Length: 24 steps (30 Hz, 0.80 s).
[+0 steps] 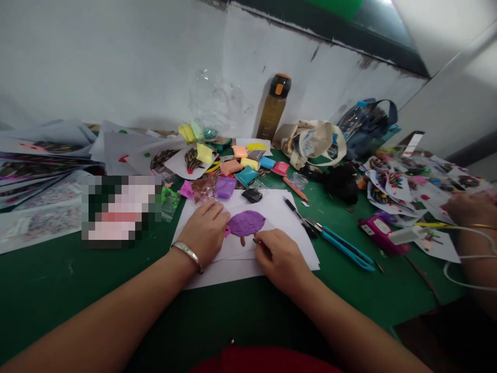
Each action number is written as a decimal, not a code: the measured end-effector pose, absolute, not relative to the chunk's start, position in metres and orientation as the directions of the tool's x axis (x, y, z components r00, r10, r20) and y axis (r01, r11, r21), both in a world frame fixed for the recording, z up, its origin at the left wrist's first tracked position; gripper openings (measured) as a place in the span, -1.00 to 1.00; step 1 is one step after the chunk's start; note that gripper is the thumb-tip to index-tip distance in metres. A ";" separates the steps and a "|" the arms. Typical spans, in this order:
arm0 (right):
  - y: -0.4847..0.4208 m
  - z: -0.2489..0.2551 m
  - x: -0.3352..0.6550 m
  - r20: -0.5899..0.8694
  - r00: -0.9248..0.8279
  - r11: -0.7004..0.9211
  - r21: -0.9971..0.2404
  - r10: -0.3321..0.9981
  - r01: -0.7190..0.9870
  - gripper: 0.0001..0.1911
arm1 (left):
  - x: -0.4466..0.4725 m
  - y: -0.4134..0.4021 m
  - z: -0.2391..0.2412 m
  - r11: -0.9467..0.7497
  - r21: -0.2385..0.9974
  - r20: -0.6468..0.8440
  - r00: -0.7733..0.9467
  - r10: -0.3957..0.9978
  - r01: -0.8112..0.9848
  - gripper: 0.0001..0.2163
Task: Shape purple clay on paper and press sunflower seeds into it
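Note:
A flat purple clay oval (246,223) lies on white paper (287,217) on the green table. A small brownish clay stub (243,241) sits just below it. My left hand (205,230) rests on the paper at the oval's left edge, fingers curled and pressing down, a silver bracelet on the wrist. My right hand (281,256) is closed around a thin dark tool (261,244) whose tip is near the oval's lower right edge.
Packets of coloured clay (233,168) lie behind the paper. Blue-handled scissors (341,244) and a black pen (297,215) lie to the right. A brown bottle (274,106) and bags stand by the wall. Printed sheets are piled left. Another person's hand (471,207) works at right.

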State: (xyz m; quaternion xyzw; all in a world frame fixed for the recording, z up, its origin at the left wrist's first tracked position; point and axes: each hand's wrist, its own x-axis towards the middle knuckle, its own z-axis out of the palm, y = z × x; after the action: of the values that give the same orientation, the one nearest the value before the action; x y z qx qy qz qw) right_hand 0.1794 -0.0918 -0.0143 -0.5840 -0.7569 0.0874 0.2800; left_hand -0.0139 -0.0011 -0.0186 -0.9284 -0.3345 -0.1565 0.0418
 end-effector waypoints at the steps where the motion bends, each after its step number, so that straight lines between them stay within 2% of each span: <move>1: -0.091 -0.014 0.178 0.309 -0.172 0.304 -0.453 0.935 0.838 -0.85 | -0.014 -0.001 -0.018 -0.772 0.029 0.319 0.726 0.609 0.635 -0.78; 8: -0.089 -0.017 0.178 0.339 -0.165 0.311 -0.439 0.926 0.843 -0.85 | -0.014 -0.001 -0.018 -0.776 0.024 0.327 0.729 0.602 0.630 -0.79; 14: -0.088 -0.019 0.177 0.344 -0.193 0.320 -0.364 0.919 0.875 -0.84 | -0.013 -0.001 -0.018 -0.778 0.055 0.332 0.723 0.606 0.626 -0.78; 24: -0.086 -0.021 0.177 0.374 -0.179 0.322 -0.367 0.910 0.872 -0.84 | -0.013 -0.001 -0.019 -0.771 0.082 0.329 0.713 0.619 0.631 -0.80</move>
State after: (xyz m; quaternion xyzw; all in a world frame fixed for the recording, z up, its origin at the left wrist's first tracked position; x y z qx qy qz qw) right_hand 0.1766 -0.0862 -0.0207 -0.5811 -0.7669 0.0348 0.2702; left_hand -0.0132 -0.0013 -0.0188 -0.9254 -0.3378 -0.1710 0.0182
